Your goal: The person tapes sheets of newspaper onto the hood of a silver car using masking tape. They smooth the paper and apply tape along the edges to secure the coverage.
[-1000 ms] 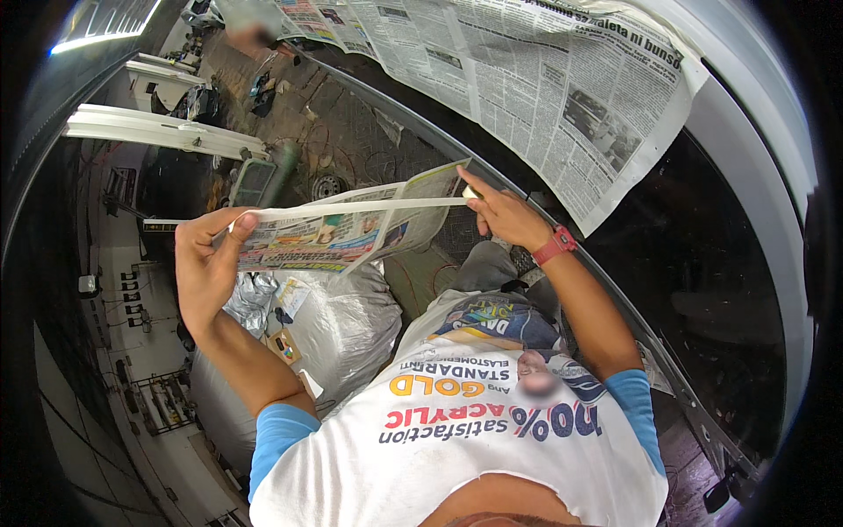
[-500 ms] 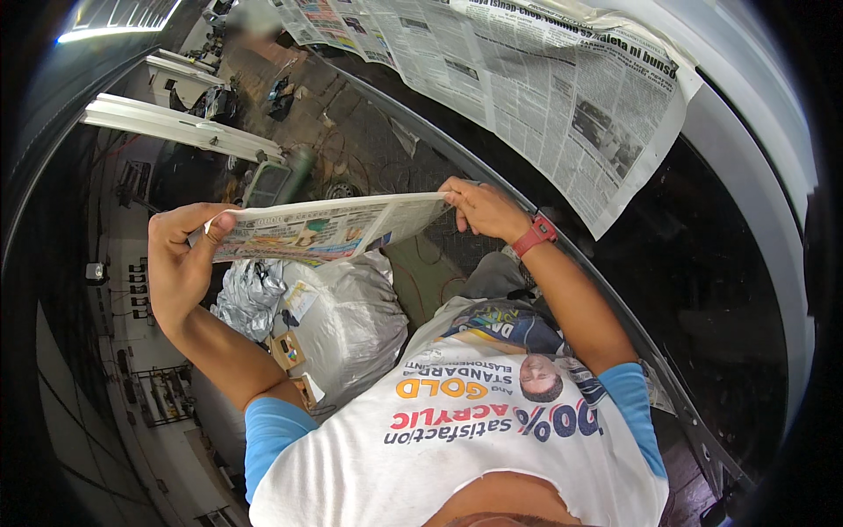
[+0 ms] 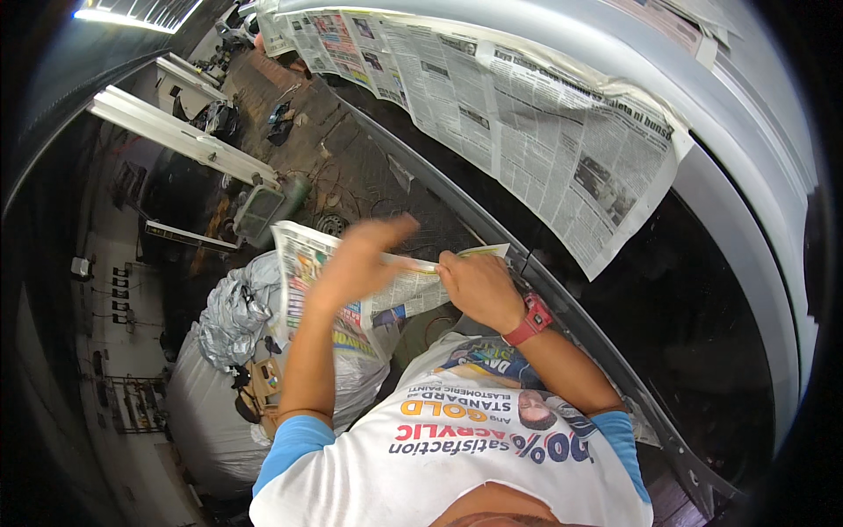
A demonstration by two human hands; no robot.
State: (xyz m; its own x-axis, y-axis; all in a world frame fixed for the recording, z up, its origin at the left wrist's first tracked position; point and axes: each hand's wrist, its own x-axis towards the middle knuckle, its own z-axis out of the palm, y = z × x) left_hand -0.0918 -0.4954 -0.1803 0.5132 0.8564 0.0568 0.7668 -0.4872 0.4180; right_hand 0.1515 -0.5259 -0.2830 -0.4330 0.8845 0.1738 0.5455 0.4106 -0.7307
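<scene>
My right hand point(image 3: 481, 288) pinches the upper edge of a newspaper sheet point(image 3: 291, 272) held up before my chest. A red watch point(image 3: 529, 321) is on that wrist. My left hand point(image 3: 358, 263), blurred by motion, is in front of the sheet with its fingers stretched to the right and apart, and does not appear to grip it. The sheet is bent, its left part standing up and printed in colour. Beyond, several newspaper sheets point(image 3: 527, 132) are fixed along the upper edge of a vehicle's dark window and hang down over it.
The grey vehicle body point(image 3: 746, 97) curves along the right, with a dark trim strip point(image 3: 606, 307) running beside my right arm. At left stands a bulky object under a silvery cover point(image 3: 211, 404), with a cardboard piece point(image 3: 263, 386) on it. A white post point(image 3: 176, 132) and floor clutter are farther off.
My left hand has let go of the sheet's left end and swung right, towards my right hand. The sheet, earlier stretched between both hands, now bends. My right hand has moved lower.
</scene>
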